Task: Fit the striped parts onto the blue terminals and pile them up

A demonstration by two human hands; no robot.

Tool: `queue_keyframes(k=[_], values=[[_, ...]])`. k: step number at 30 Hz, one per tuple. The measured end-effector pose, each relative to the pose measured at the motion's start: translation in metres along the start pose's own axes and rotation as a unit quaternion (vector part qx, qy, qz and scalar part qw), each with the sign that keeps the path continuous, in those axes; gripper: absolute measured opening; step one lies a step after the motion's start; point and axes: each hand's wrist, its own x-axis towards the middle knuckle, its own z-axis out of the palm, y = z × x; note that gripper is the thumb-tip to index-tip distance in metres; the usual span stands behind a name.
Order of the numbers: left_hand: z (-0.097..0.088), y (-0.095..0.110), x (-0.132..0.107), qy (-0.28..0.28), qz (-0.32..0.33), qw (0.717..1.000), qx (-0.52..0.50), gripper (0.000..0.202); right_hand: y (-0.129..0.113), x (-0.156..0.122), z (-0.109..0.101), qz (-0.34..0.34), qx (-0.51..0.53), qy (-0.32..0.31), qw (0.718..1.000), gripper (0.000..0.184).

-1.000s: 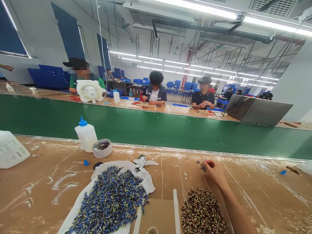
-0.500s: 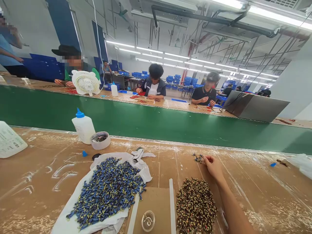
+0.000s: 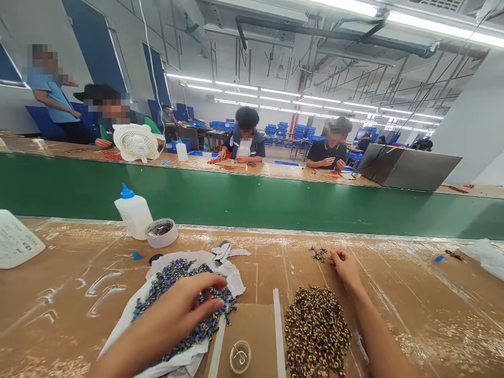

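Translucent white plastic jug: printed label, lettering too blurred to read. White plastic bottle with blue cap: faint markings, illegible. No text readable.

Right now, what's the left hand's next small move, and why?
Probably pinch one from the pile of small blue-and-yellow pieces: the left hand is over it, thumb and fingers apart, while the right hand is beside a small loose cluster.
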Motion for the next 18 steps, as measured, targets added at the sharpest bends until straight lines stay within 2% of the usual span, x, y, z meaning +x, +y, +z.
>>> queue_keyframes(k=[3, 7, 18], values=[[0.016, 0.001, 0.037, -0.076, -0.015, 0.992, 0.100, 0.021, 0.000, -0.002, -0.001, -0.002, 0.001, -0.006, 1.000, 0.022], [0.028, -0.002, 0.042, -0.066, -0.005, 0.987, 0.147, 0.012, 0.001, -0.004, -0.005, -0.005, 0.002, -0.010, 1.000, 0.021], [0.004, -0.014, 0.054, -0.005, -0.002, 0.999, 0.042, 0.018, 0.001, -0.005, -0.013, -0.013, -0.008, 0.010, 1.000, 0.026]])
